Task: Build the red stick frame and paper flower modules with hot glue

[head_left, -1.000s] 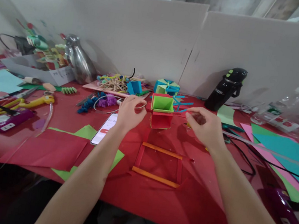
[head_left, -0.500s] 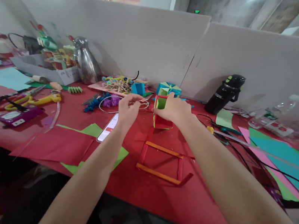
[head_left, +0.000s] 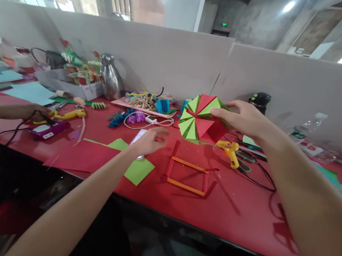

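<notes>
My right hand [head_left: 240, 117] grips a round folded-paper ornament [head_left: 192, 125] of red and light green wedges, lifted above the table with its pleated face toward me. My left hand [head_left: 152, 141] hovers over a phone [head_left: 138, 142], fingers loosely bent and apart, holding nothing I can see. Below the ornament lies a rectangular frame of orange and red sticks [head_left: 186, 186]. A yellow glue gun [head_left: 230, 152] rests right of that frame. Red paper sheets [head_left: 79, 154] and light green paper [head_left: 140, 170] lie by my left forearm.
Another person's hand [head_left: 32, 111] is at the left, by a purple power strip [head_left: 49, 129] and a second yellow glue gun [head_left: 70, 116]. Toward the partition stand a steel jug [head_left: 110, 77], a tray of sticks [head_left: 129, 103] and a black bottle [head_left: 259, 101]. Cables trail at right.
My right hand has raised the paper ornament and brought it right and nearer, turning its round face toward me. My left hand has drawn back from the white cable. Another person's hand has appeared at left.
</notes>
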### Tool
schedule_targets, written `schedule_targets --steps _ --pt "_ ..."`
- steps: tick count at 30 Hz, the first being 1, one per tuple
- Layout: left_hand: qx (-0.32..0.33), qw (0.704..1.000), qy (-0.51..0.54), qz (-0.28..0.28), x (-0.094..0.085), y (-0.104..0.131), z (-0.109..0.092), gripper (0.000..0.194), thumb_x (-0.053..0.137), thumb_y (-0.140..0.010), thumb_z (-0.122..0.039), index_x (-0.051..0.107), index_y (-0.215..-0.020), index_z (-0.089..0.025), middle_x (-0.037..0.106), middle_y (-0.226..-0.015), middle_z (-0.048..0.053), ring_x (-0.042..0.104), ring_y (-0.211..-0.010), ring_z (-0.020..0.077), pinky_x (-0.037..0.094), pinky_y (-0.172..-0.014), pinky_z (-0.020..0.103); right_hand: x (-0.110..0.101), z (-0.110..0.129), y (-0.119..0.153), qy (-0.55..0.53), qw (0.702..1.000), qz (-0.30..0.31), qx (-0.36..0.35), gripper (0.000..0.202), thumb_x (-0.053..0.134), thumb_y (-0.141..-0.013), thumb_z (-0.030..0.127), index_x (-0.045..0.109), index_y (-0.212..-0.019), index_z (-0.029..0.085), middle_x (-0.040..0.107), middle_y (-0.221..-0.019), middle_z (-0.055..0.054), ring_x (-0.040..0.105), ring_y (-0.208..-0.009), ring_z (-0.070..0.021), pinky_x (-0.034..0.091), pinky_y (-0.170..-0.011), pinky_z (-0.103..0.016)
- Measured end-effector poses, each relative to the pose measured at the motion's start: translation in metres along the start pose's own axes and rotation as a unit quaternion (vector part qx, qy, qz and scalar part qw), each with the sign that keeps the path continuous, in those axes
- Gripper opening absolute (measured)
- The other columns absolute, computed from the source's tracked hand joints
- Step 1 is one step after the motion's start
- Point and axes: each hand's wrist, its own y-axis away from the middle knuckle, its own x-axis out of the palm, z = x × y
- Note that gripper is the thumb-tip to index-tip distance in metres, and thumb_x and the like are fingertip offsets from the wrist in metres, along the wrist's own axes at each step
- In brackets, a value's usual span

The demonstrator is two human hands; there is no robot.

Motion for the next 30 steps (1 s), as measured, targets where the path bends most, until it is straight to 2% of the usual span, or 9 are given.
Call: schedule_targets --steps 3,5,11,16,20,23,27,30 --pt "0.001 0.999 -0.009 0.042 0.016 0.008 -0.002 0.032 0.066 -0.073 -0.026 0.069 -0.104 -0.018 0.072 -0.109 0.01 0.07 -0.083 0.0187 0.056 -0.069 0.028 -0.022 0.015 0.036 -0.133 0.99 0.048 0.024 0.042 0.076 -0.071 0.054 0.071 -0.096 0.02 0.073 -0.086 -0.013 0.067 -0.072 -0.0254 0.054 -0.058 -0.037" --pt "0.009 0.998 -0.029 0.05 0.026 0.006 -0.004 0.026 0.067 -0.074 -0.029 0.07 -0.098 -0.019 0.074 -0.098 0.007 0.07 -0.083 0.0191 0.055 -0.07 0.027 -0.031 0.019 0.058 -0.202 0.974 0.069 0.08 0.044 0.075 -0.074 0.053 0.07 -0.102 0.02 0.073 -0.096 -0.013 0.069 -0.076 -0.0247 0.056 -0.06 -0.035" --pt "-0.007 0.993 -0.116 0.003 0.037 0.007 -0.009 0.012 0.063 -0.072 -0.018 0.07 -0.081 -0.017 0.072 -0.076 0.003 0.069 -0.075 0.0207 0.05 -0.068 0.027 -0.034 0.007 0.101 -0.335 0.932 0.077 0.111 0.039 0.072 -0.078 0.052 0.071 -0.106 0.025 0.07 -0.111 -0.012 0.07 -0.088 -0.0251 0.061 -0.061 -0.03" --pt "-0.006 0.985 -0.172 -0.023 0.039 0.027 -0.016 0.009 0.059 -0.075 -0.015 0.067 -0.077 -0.019 0.072 -0.076 0.005 0.067 -0.068 0.0204 0.046 -0.062 0.028 -0.029 0.004 0.12 -0.305 0.947 0.014 0.104 0.039 0.074 -0.078 0.051 0.07 -0.11 0.03 0.069 -0.118 -0.009 0.071 -0.095 -0.0255 0.062 -0.063 -0.028" --pt "0.004 0.981 -0.19 -0.026 0.041 0.039 -0.02 0.012 0.057 -0.082 -0.023 0.066 -0.075 -0.02 0.071 -0.072 0.005 0.066 -0.067 0.0209 0.044 -0.059 0.028 -0.025 0.007 0.135 -0.248 0.967 0.012 0.049 0.046 0.077 -0.076 0.049 0.065 -0.117 0.032 0.07 -0.116 -0.006 0.069 -0.102 -0.0235 0.061 -0.075 -0.028" --pt "0.007 0.984 -0.179 -0.019 0.041 0.045 -0.018 0.016 0.057 -0.085 -0.027 0.067 -0.075 -0.02 0.071 -0.074 0.005 0.066 -0.069 0.0196 0.046 -0.062 0.028 -0.022 0.007 0.139 -0.231 0.972 0.015 0.041 0.05 0.077 -0.075 0.049 0.063 -0.119 0.031 0.071 -0.115 -0.006 0.068 -0.103 -0.0226 0.06 -0.078 -0.028" --pt "0.004 0.989 -0.146 -0.025 0.038 0.052 -0.018 0.019 0.063 -0.084 -0.035 0.067 -0.094 -0.019 0.072 -0.092 0.006 0.067 -0.08 0.0194 0.051 -0.071 0.029 -0.023 -0.001 0.132 -0.276 0.958 -0.025 0.072 0.044 0.076 -0.076 0.048 0.066 -0.116 0.031 0.073 -0.106 -0.007 0.071 -0.092 -0.0224 0.059 -0.071 -0.03" --pt "0.015 0.986 -0.153 -0.062 0.033 0.056 -0.022 0.027 0.067 -0.082 -0.038 0.062 -0.101 -0.02 0.069 -0.095 0.006 0.066 -0.085 0.0197 0.052 -0.074 0.03 -0.027 -0.008 0.122 -0.352 0.929 -0.041 0.102 0.032 0.073 -0.079 0.044 0.07 -0.106 0.028 0.073 -0.104 -0.008 0.07 -0.086 -0.0229 0.058 -0.066 -0.031"
